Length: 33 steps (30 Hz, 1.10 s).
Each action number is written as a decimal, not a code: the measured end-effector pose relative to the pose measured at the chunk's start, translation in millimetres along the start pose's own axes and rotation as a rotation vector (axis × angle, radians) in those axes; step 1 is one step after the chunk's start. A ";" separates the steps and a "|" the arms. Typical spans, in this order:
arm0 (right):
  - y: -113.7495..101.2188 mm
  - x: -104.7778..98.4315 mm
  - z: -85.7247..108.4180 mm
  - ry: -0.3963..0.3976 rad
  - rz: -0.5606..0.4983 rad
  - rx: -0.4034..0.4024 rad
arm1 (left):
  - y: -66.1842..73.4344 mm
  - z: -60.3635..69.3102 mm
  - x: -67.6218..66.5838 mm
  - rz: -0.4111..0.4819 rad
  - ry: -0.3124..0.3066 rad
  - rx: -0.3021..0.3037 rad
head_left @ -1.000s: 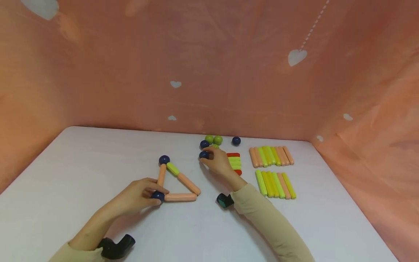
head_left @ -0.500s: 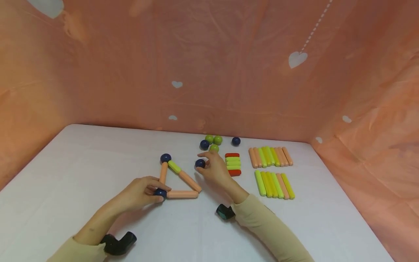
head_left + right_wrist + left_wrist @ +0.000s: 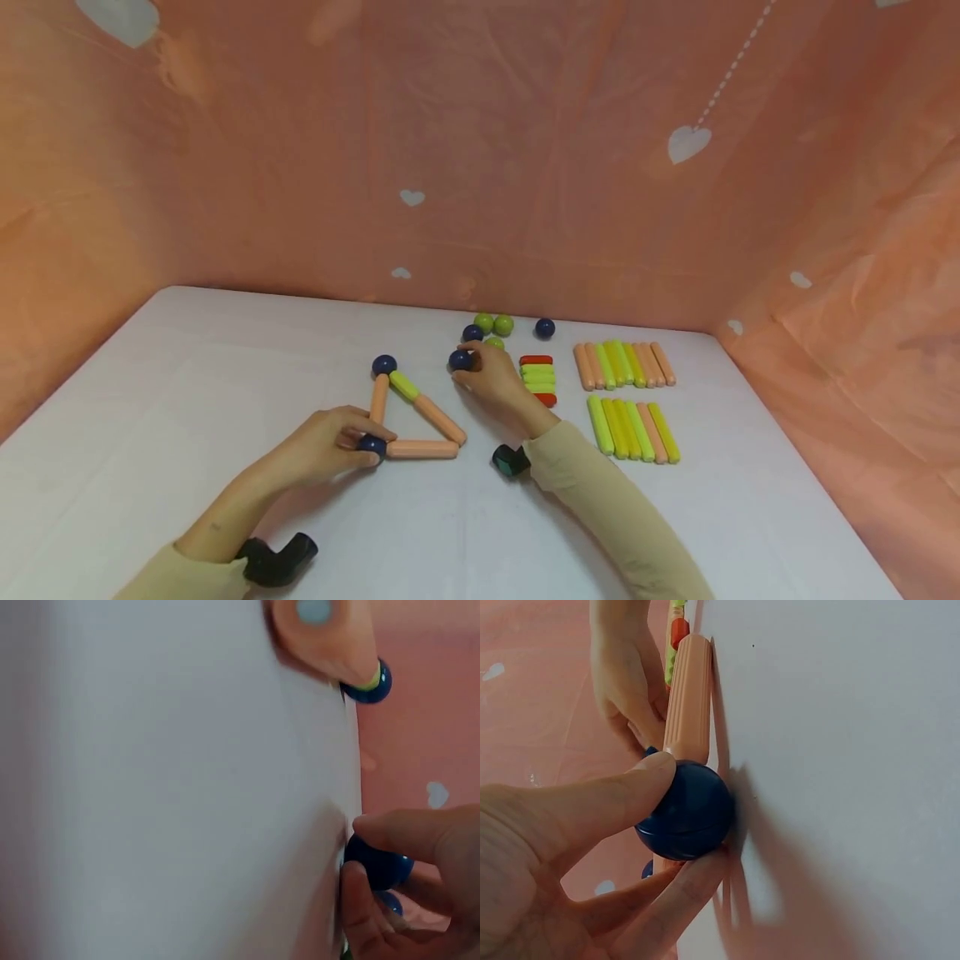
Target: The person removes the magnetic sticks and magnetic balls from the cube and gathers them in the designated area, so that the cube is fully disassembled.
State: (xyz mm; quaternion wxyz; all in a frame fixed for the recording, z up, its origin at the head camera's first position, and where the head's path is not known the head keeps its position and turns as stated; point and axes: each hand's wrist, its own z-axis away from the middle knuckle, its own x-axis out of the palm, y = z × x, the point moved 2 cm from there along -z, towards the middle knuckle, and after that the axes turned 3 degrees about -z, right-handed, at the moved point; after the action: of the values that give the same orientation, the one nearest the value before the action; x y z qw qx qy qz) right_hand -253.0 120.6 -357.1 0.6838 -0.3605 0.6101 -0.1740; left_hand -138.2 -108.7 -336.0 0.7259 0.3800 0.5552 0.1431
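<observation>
My left hand [image 3: 326, 446] pinches a dark blue ball [image 3: 686, 814] at the near left corner of a triangle lying on the white table. A ribbed peach rod [image 3: 422, 449] runs right from that ball. A second peach rod [image 3: 379, 396] leads away to another blue ball [image 3: 385, 365] at the far corner. From there a short green rod [image 3: 405, 385] and a peach rod [image 3: 440, 419] slope to the right corner, where no ball shows. Right of the triangle, my right hand [image 3: 498, 383] holds a blue ball [image 3: 373, 862] between thumb and fingers.
Several green balls [image 3: 503, 325] and a blue ball [image 3: 472, 333] cluster behind my right hand, with a lone blue ball [image 3: 545, 328] farther right. Short red and green rods [image 3: 537, 381] lie beside my wrist. Two rows of longer rods [image 3: 625, 365] sit at right. A pink curtain [image 3: 480, 167] hangs behind.
The ball in my right hand has come slightly left toward the triangle, first nearer to me, then back away a little. My left hand keeps its hold on the corner ball.
</observation>
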 end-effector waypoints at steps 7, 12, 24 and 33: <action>0.3 2.0 -10.2 -0.036 -0.012 0.016 | 0.6 2.2 2.9 0.005 -0.002 -0.001; -2.9 -2.5 -2.9 0.011 -0.022 -0.010 | -0.2 1.8 4.0 0.011 -0.003 -0.003; -38.3 17.2 32.1 -0.141 -0.064 -0.151 | 1.7 3.2 1.2 0.011 0.009 0.034; -33.0 27.1 34.9 -0.201 -0.056 -0.107 | 1.5 4.1 2.9 0.011 0.001 0.026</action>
State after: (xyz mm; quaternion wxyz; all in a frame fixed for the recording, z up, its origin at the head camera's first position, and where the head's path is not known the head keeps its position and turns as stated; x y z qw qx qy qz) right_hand -207.6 89.6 -353.2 0.7162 -0.4291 0.5365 -0.1229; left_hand -133.1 -107.4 -336.6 0.7197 0.3924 0.5553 0.1402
